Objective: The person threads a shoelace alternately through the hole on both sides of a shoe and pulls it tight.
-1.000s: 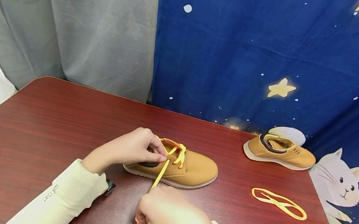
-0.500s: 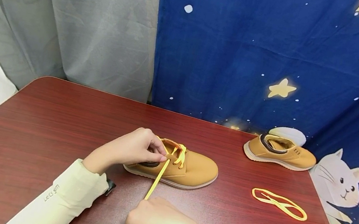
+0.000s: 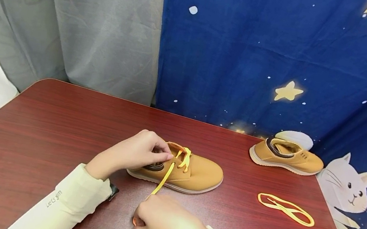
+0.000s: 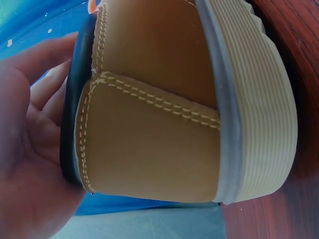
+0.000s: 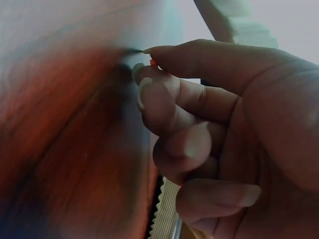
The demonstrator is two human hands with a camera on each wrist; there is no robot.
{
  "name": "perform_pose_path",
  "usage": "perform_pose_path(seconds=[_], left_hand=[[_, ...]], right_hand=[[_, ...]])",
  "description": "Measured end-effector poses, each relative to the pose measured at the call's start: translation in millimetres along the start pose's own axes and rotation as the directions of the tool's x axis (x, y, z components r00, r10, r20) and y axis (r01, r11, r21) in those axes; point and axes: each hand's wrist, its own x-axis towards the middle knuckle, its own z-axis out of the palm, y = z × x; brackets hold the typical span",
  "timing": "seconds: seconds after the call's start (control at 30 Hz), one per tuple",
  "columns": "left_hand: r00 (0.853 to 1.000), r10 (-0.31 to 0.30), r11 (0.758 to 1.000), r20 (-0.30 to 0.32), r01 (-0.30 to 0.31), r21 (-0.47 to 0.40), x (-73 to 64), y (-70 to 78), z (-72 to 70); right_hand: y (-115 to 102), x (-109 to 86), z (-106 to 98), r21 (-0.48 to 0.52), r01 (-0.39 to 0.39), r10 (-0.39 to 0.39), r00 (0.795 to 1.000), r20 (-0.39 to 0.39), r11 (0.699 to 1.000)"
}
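Observation:
A tan lace-up shoe (image 3: pixel 204 172) lies on the table with its toe to the right. Yellow shoelace (image 3: pixel 167 177) runs through its front eyelets and out of a rear one toward me. My left hand (image 3: pixel 136 151) grips the eyelet flap between thumb and fingers; the heel and dark collar lie beside that palm in the left wrist view. In front of the shoe, my right hand (image 3: pixel 170 222) pinches the lace, its orange-looking end (image 5: pixel 153 62) showing between thumb and index finger. The other right fingers are curled in.
A second tan shoe (image 3: pixel 286 157), its eyelets unlaced, stands at the table's back right. Nearer me lies a looped yellow lace (image 3: pixel 285 208). Grey and blue starry curtains (image 3: pixel 215 47) hang behind the table (image 3: pixel 60 119).
My right hand drew the lace toward me, then came back slightly toward the shoe. The lace strand behind my left fingers no longer shows. My left hand has barely shifted.

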Motion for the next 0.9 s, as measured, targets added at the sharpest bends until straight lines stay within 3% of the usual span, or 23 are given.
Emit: perform_pose_path(seconds=[0.1,0.17,0.23,0.3,0.37,0.43,0.53,0.7,0.8,0.9], left_hand=[[0.995,-0.035,0.999,-0.092,0.033,-0.02,-0.6,1.9,-2.4],[0.98,-0.068,0.998,-0.185,0.064,-0.024,-1.0,3.0,-4.4],[0.952,-0.113,0.993,-0.283,0.115,-0.012,-1.1,3.3,-6.2],[0.913,-0.178,0.981,-0.366,0.192,0.003,-1.4,3.7,-7.3],[0.874,-0.249,0.959,-0.417,0.283,0.02,-1.9,2.9,-7.5],[0.844,-0.309,0.931,-0.438,0.363,0.043,-2.7,1.1,-7.1],[0.824,-0.382,0.892,-0.419,0.448,0.067,-3.6,-2.6,-5.8],[0.826,-0.467,0.843,-0.314,0.523,0.123,-3.3,-7.4,-1.7],[0.831,-0.499,0.829,-0.247,0.54,0.142,-2.2,-9.1,1.6],[0.836,-0.516,0.835,-0.188,0.54,0.107,-0.4,-11.6,3.8]], right_hand=[[3.3,1.6,1.4,0.024,-0.003,0.003,1.0,-0.001,1.0],[5.1,2.4,1.6,0.032,-0.001,0.001,1.0,-0.003,0.999],[6.9,2.3,0.1,0.046,-0.005,0.005,1.0,0.003,0.999],[8.5,1.2,-2.8,0.047,-0.018,0.018,1.0,0.001,0.999],[10.9,-0.8,-7.8,0.052,-0.035,0.036,0.999,-0.005,0.998],[14.2,-3.6,-14.8,0.07,-0.043,0.045,0.999,-0.027,0.997],[20.7,-7.5,-27.0,0.131,-0.037,0.048,0.996,-0.08,0.991],[37.4,-13.9,-41.1,0.24,0.01,0.048,0.97,-0.237,0.971],[49.5,-18.7,-46.7,0.28,0.062,0.048,0.928,-0.369,0.958],[61.5,-24.3,-51.6,0.305,0.072,0.09,0.87,-0.485,0.95]])
